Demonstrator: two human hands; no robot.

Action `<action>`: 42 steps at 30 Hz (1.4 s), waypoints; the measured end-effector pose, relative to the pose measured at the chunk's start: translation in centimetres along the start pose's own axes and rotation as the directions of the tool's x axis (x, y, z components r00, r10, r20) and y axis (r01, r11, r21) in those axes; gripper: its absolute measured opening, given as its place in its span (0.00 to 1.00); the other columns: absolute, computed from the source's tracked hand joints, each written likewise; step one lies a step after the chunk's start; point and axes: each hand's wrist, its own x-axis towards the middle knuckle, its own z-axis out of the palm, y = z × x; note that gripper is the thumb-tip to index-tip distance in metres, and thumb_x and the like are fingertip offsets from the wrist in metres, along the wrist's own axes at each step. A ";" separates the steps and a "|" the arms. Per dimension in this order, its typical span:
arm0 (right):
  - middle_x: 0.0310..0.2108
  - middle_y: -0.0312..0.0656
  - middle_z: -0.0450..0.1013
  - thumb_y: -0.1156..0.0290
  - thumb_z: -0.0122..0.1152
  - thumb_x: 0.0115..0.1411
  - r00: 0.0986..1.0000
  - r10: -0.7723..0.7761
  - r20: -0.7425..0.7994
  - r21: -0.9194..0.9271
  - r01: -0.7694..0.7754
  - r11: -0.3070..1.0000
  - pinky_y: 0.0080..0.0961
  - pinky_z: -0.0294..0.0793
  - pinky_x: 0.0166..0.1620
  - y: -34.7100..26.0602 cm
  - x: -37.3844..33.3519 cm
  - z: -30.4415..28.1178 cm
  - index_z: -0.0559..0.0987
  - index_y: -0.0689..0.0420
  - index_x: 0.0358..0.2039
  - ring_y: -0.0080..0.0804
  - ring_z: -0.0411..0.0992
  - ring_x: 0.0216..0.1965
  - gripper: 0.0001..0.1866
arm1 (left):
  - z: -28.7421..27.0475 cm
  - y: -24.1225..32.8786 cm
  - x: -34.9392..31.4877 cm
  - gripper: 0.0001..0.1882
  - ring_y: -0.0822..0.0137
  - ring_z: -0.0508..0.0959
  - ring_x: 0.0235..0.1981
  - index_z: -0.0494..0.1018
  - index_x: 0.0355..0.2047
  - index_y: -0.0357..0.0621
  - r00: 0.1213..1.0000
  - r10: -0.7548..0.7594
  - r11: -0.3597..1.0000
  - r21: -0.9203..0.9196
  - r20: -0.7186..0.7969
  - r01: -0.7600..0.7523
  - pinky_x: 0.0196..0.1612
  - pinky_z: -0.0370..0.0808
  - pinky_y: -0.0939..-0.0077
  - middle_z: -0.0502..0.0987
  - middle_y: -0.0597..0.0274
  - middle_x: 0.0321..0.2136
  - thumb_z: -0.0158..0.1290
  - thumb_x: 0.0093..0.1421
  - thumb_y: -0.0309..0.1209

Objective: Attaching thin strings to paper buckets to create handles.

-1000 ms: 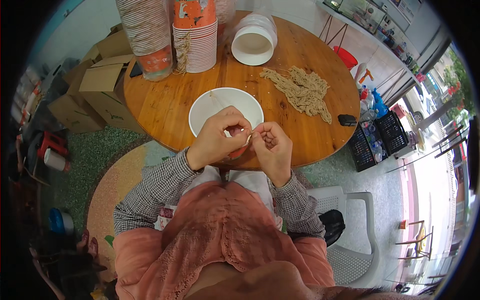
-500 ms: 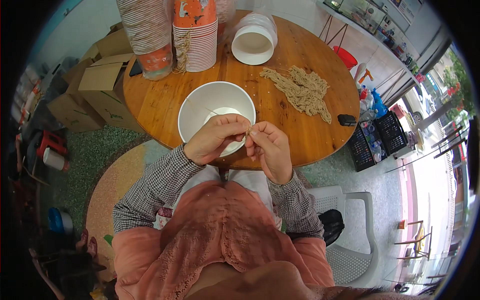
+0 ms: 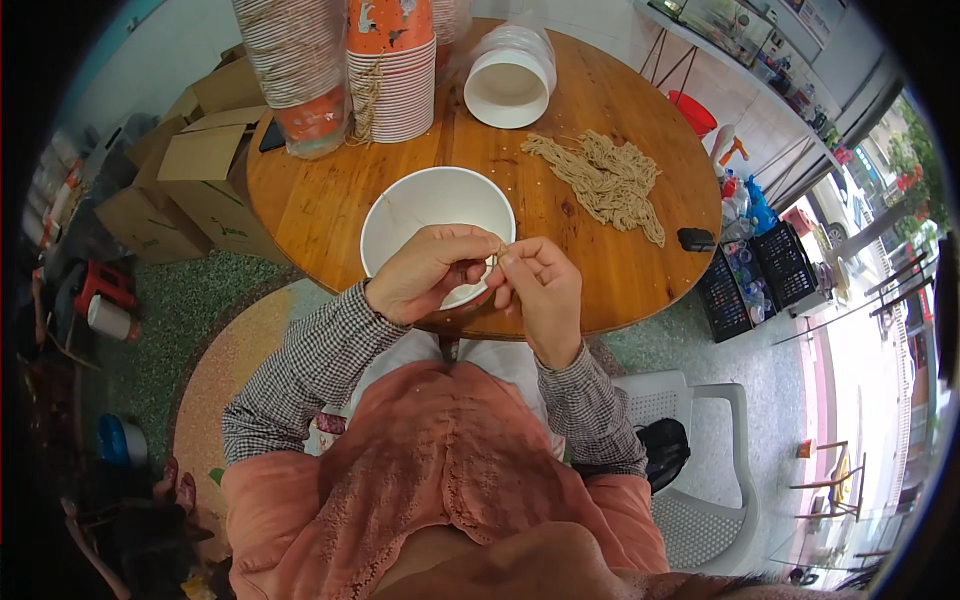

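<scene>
A white paper bowl (image 3: 425,205) is held over the near edge of the round wooden table (image 3: 590,270), its open inside facing up at me. My left hand (image 3: 425,272) is closed on the bowl's near rim. Fingertip to fingertip with it, my right hand (image 3: 542,290) pinches a short, thin tan string at that rim. A loose pile of the same tan strings (image 3: 605,180) lies on the table to the right of the bowl.
At the table's far side are a stack of white bowls on its side (image 3: 510,75), a stack of orange cups (image 3: 392,65) and a wrapped stack (image 3: 292,60). A small black object (image 3: 695,238) lies near the right edge. Cardboard boxes (image 3: 190,170) stand left, crates (image 3: 740,285) right, a white chair (image 3: 700,470) beside me.
The bowl has been turned over from showing its base to showing its open inside, and it now reaches farther over the table. Both hands stayed together at its near rim.
</scene>
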 end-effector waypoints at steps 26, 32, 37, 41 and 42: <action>0.24 0.38 0.74 0.77 0.52 0.61 0.989 0.113 0.091 0.222 -0.131 0.966 0.12 0.67 0.20 -0.2 0.6 -1.9 0.72 0.62 0.36 0.17 0.69 0.19 0.04 | 0.9 -0.4 0.2 0.10 0.80 0.68 0.29 0.75 0.32 0.38 0.982 0.174 0.920 0.368 -0.077 -0.135 0.36 0.67 0.86 0.73 0.72 0.28 0.52 0.62 0.34; 0.29 0.41 0.76 0.75 0.55 0.61 0.998 -0.056 -0.001 -0.141 0.056 0.988 0.12 0.71 0.27 -0.2 0.0 -1.3 0.73 0.64 0.39 0.17 0.72 0.24 0.07 | 1.0 -0.3 0.4 0.10 0.80 0.69 0.29 0.75 0.32 0.38 0.981 0.176 0.920 0.368 -0.080 -0.135 0.36 0.67 0.86 0.74 0.71 0.28 0.52 0.62 0.34; 0.25 0.40 0.76 0.76 0.54 0.61 0.926 -0.371 0.076 -0.491 0.358 0.794 0.12 0.71 0.27 0.4 0.3 -2.0 0.74 0.65 0.36 0.18 0.72 0.23 0.06 | 0.8 -0.8 0.8 0.11 0.79 0.69 0.29 0.74 0.33 0.37 0.958 0.283 0.811 0.546 -0.050 -0.210 0.36 0.67 0.85 0.74 0.71 0.28 0.51 0.63 0.34; 0.21 0.39 0.74 0.74 0.53 0.62 0.994 -0.111 0.004 -0.223 0.109 0.969 0.12 0.70 0.24 -0.8 0.3 -2.1 0.73 0.64 0.34 0.19 0.71 0.19 0.06 | 0.9 -1.0 0.9 0.12 0.80 0.68 0.29 0.73 0.34 0.37 0.961 0.276 0.770 0.604 -0.027 -0.204 0.36 0.68 0.86 0.73 0.72 0.29 0.51 0.64 0.36; 0.19 0.38 0.73 0.72 0.52 0.63 1.000 -0.008 0.015 -0.080 0.009 0.997 0.13 0.69 0.22 -0.8 0.5 -2.4 0.73 0.63 0.32 0.19 0.69 0.17 0.07 | 0.9 -1.0 1.0 0.12 0.80 0.68 0.29 0.73 0.34 0.37 0.961 0.276 0.770 0.604 -0.026 -0.205 0.36 0.68 0.86 0.73 0.72 0.29 0.51 0.64 0.36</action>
